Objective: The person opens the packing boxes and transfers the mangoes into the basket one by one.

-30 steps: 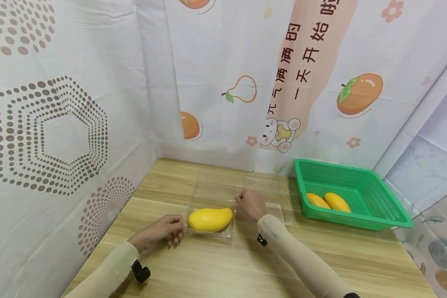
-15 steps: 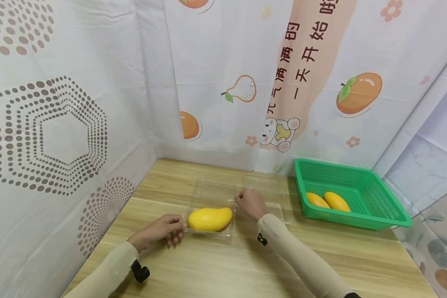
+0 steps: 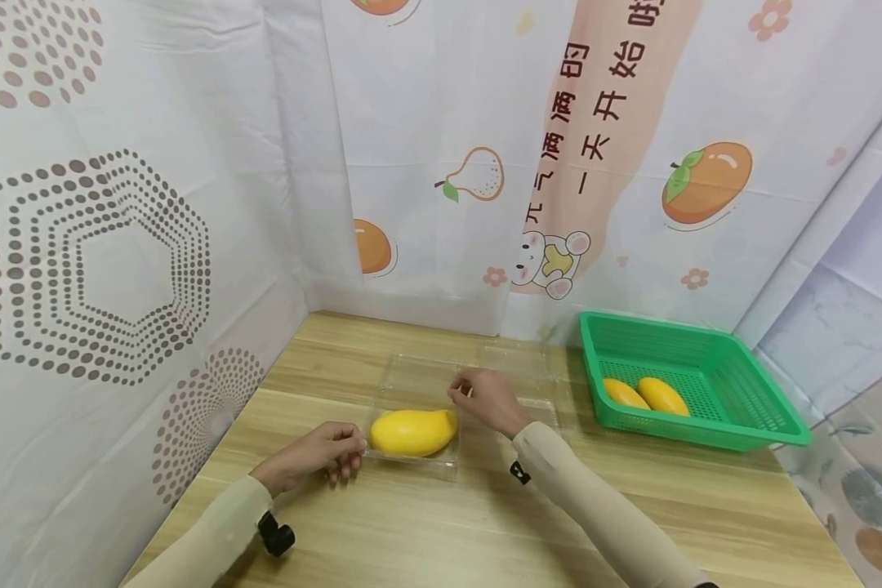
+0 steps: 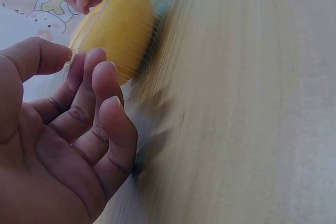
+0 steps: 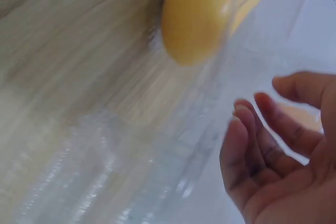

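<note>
A yellow mango (image 3: 412,433) lies in a clear plastic box (image 3: 441,469), whose clear lid (image 3: 420,373) is folded back behind it. My left hand (image 3: 312,457) pinches the box's near left corner; in the left wrist view its thumb (image 4: 52,59) and forefinger meet at the rim. Over the back right of the box hovers my right hand (image 3: 487,398). The right wrist view shows the thumb (image 5: 299,86) apart from the bent, relaxed fingers (image 5: 236,150), with nothing between them.
Just right of this box, a second clear plastic box (image 3: 544,407) stands partly behind my right forearm. A green basket (image 3: 735,437) at the back right holds two mangoes (image 3: 663,396). Printed curtains (image 3: 426,310) close off the table's (image 3: 412,531) back and left.
My right hand has moved a little left from the box's right side, and its finger and thumb have parted. The left hand keeps its place at the corner.
</note>
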The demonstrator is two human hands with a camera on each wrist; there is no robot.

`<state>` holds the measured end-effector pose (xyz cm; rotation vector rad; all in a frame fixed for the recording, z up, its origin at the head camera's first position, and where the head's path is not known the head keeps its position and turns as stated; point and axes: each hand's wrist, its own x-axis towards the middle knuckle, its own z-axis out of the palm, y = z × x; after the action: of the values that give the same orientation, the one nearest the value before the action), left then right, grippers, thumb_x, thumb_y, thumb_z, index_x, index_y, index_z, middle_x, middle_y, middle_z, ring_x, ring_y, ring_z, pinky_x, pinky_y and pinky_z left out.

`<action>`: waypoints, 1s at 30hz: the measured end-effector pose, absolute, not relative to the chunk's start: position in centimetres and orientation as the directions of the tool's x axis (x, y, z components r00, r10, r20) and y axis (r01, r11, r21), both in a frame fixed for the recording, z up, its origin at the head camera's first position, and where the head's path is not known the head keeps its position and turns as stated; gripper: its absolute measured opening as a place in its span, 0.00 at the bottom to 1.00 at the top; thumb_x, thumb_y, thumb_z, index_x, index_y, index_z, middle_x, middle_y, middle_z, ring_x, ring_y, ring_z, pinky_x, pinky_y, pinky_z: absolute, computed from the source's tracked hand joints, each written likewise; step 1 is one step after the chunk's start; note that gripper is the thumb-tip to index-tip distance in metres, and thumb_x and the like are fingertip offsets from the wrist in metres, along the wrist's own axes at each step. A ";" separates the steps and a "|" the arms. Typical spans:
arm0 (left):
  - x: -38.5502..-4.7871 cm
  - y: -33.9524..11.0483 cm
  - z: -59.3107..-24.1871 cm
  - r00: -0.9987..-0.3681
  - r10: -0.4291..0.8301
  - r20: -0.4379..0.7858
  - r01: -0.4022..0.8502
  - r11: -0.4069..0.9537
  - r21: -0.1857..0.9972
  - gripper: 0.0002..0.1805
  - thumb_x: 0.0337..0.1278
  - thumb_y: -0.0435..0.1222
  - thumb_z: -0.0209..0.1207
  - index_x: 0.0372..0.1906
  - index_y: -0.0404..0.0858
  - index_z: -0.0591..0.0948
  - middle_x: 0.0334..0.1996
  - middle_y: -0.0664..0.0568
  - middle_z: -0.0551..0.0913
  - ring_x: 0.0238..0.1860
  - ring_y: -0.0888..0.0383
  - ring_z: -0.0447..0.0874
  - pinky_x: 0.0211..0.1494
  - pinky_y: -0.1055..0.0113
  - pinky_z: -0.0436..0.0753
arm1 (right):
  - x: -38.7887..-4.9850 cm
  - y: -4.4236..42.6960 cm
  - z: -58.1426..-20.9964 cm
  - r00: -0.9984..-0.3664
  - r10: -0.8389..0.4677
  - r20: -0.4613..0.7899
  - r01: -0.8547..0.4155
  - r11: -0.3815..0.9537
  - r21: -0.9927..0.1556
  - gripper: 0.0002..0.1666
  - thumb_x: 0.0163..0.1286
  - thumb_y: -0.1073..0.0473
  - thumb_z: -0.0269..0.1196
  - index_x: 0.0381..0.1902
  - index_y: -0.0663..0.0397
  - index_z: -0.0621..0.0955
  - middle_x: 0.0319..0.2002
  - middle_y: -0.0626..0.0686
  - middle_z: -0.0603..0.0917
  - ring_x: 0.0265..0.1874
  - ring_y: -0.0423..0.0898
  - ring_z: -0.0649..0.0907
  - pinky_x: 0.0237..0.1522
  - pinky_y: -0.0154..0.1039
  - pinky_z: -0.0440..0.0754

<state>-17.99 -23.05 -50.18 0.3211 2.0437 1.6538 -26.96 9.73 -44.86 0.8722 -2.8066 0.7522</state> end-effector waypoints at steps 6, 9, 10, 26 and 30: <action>-18.0 -23.2 -50.3 -0.853 0.471 -0.225 -0.119 0.243 0.963 0.19 0.78 0.44 0.55 0.43 0.28 0.77 0.32 0.46 0.83 0.27 0.56 0.79 0.27 0.67 0.80 | -25.7 8.5 -44.1 -0.722 -0.656 0.218 -0.679 0.613 -0.404 0.12 0.71 0.54 0.70 0.46 0.55 0.86 0.40 0.50 0.86 0.35 0.46 0.83 0.38 0.39 0.82; -18.1 -23.2 -50.3 -0.854 0.470 -0.225 -0.119 0.244 0.962 0.19 0.78 0.44 0.55 0.44 0.27 0.77 0.32 0.46 0.83 0.27 0.56 0.79 0.27 0.67 0.80 | -25.2 8.0 -44.0 -0.658 -0.720 0.221 -0.742 0.569 -0.355 0.19 0.69 0.52 0.72 0.51 0.57 0.85 0.45 0.53 0.85 0.42 0.48 0.83 0.43 0.40 0.82; -18.1 -23.2 -50.3 -0.854 0.469 -0.226 -0.120 0.245 0.962 0.19 0.78 0.44 0.55 0.44 0.27 0.77 0.32 0.46 0.83 0.27 0.56 0.79 0.27 0.67 0.80 | -25.0 7.9 -44.1 -0.639 -0.736 0.222 -0.760 0.560 -0.329 0.20 0.68 0.51 0.73 0.52 0.57 0.84 0.46 0.53 0.85 0.43 0.48 0.83 0.45 0.41 0.82; -18.1 -23.1 -50.4 -0.852 0.470 -0.230 -0.127 0.242 0.962 0.20 0.78 0.44 0.55 0.44 0.28 0.77 0.33 0.45 0.83 0.27 0.56 0.79 0.27 0.67 0.80 | -23.5 6.5 -44.8 -0.625 -0.774 0.104 -0.776 0.602 -0.187 0.35 0.60 0.43 0.78 0.61 0.50 0.81 0.51 0.50 0.82 0.50 0.47 0.81 0.46 0.41 0.84; -18.1 -23.1 -50.4 -0.848 0.477 -0.231 -0.128 0.239 0.963 0.20 0.78 0.44 0.55 0.44 0.27 0.77 0.33 0.46 0.83 0.27 0.56 0.79 0.26 0.67 0.80 | -23.4 6.2 -44.9 -0.616 -0.781 0.101 -0.784 0.598 -0.166 0.36 0.60 0.43 0.78 0.61 0.52 0.81 0.52 0.51 0.82 0.51 0.47 0.81 0.52 0.41 0.82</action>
<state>-18.10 -23.14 -50.36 0.3183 2.0321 1.6496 -23.43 6.19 -44.92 1.3676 -2.7918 0.3041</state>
